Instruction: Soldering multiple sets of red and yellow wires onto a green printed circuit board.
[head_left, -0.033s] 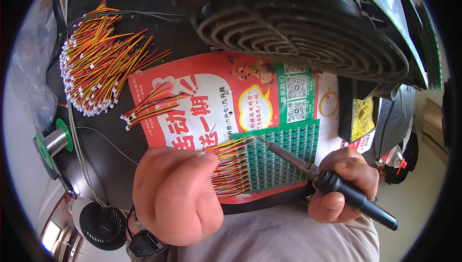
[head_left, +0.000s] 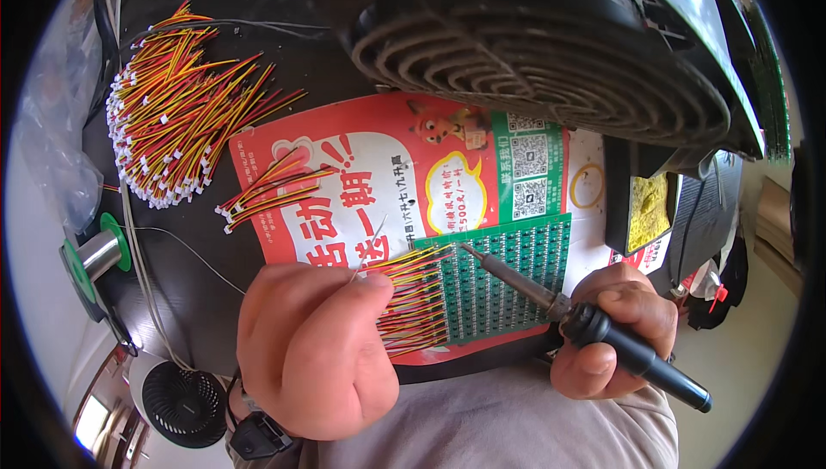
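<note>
My right hand (head_left: 615, 331) is closed around the dark handle of a soldering iron (head_left: 525, 284). The iron's tip points left, at the upper left part of a green circuit board panel (head_left: 508, 284). Red, yellow and black wires (head_left: 417, 297) run in a row from the panel's left edge, partly covered by my left hand (head_left: 318, 348). That hand is closed, thumb against fingers, on a thin solder wire (head_left: 372, 241) whose free end sticks up past the fingertips. From the hand's other side the wire leads back to a solder spool (head_left: 99, 254) at the left.
A red and white printed sheet (head_left: 387, 133) lies under the panel. A big heap of connector wires (head_left: 185, 112) and a smaller bunch (head_left: 275, 189) are at left. A large black fan (head_left: 551, 47) stands behind, with a yellow sponge (head_left: 650, 211) to its right.
</note>
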`<control>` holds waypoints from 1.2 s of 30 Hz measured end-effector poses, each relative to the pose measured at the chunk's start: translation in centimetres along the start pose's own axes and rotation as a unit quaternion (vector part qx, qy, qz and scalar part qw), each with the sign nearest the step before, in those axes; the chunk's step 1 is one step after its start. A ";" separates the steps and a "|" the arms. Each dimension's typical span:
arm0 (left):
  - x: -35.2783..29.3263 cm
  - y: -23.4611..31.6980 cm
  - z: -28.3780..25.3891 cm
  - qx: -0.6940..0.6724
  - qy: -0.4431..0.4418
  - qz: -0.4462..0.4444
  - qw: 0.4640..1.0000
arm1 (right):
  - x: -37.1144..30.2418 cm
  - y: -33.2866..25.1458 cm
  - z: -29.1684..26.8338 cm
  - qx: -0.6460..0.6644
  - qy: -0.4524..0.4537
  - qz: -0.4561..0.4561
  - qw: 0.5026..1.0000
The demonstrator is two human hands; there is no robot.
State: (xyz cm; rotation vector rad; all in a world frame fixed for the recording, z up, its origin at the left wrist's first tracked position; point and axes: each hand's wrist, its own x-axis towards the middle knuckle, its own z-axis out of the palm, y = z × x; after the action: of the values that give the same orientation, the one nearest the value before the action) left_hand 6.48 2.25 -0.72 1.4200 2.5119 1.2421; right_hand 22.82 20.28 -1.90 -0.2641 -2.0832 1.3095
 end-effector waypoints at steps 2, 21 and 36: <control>-0.1 0.0 -0.4 0.008 0.000 -0.016 1.000 | 0.2 0.1 0.0 0.002 -0.005 -0.006 1.000; 0.0 0.4 0.0 0.016 -0.030 0.012 0.999 | 0.1 0.5 0.4 -0.038 -0.013 -0.036 0.999; 0.6 0.3 1.0 0.088 -0.090 0.002 0.992 | 0.0 0.4 -0.3 -0.010 -0.027 -0.033 0.999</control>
State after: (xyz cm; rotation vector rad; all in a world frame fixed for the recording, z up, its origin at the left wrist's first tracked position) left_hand 6.70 3.38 -1.04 1.4956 2.5481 0.8672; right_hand 22.89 20.66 -2.12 -0.1693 -2.1324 1.2693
